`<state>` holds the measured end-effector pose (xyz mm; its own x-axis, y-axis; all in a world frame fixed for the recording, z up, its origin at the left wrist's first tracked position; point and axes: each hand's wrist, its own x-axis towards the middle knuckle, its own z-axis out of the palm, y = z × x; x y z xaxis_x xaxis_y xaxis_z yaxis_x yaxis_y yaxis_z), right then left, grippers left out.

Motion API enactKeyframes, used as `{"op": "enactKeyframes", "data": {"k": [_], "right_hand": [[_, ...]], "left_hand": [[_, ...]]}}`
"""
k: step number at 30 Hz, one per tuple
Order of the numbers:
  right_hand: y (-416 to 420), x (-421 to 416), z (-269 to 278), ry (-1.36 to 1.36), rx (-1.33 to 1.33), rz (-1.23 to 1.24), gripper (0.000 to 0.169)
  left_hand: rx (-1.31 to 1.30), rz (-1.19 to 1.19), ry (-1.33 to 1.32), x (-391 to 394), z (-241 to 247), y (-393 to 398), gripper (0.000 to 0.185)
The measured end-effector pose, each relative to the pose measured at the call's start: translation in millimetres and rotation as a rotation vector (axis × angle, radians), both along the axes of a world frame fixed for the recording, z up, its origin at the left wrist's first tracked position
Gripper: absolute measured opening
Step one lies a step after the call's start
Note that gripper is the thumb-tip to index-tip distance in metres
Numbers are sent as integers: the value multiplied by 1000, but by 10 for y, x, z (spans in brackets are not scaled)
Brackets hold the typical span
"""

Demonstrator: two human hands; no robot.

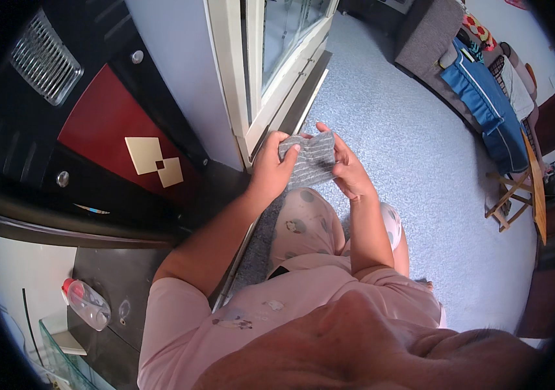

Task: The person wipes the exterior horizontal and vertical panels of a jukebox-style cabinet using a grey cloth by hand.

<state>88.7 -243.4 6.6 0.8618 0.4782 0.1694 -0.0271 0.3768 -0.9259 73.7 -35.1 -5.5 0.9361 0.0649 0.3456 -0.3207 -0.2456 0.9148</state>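
A small piece of grey cloth [312, 158] with thin pale stripes is held up between my two hands, above my bent knees. My left hand [273, 163] grips its left side, with the thumb lying on the front and the fingers mostly hidden behind. At the right edge, my right hand [350, 166] holds the cloth between the thumb side and the fingers; part of those fingers is behind the fabric. The upper edge of the cloth looks uneven, and whether it is folded I cannot tell.
Close on my left stands a black unit with a red panel [107, 126]. Ahead is a white-framed glass door [258, 63]. A clear bottle [90, 304] with a red lid lies behind left. Right, across the speckled floor [433, 161], are a grey sofa [426, 34] and wooden folding furniture [536, 190].
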Motion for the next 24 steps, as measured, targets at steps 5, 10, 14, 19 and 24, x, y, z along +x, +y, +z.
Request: {"op": "enactKeyframes", "data": {"k": [5, 10, 14, 19, 24], "right_hand": [[-119, 80, -316, 83, -327, -155, 48], [46, 1, -190, 322, 57, -320, 25], [31, 2, -196, 336, 122, -345, 21], [-235, 118, -380, -58, 173, -91, 17], [-267, 25, -155, 2, 360, 123, 45]], "left_hand": [[-80, -97, 15, 47, -49, 4, 35], [-486, -407, 171, 75, -82, 4, 60], [-415, -420, 250, 97, -99, 39, 62], [-541, -442, 191, 85, -99, 6, 51], [-445, -450, 196, 107, -131, 49, 22]]}}
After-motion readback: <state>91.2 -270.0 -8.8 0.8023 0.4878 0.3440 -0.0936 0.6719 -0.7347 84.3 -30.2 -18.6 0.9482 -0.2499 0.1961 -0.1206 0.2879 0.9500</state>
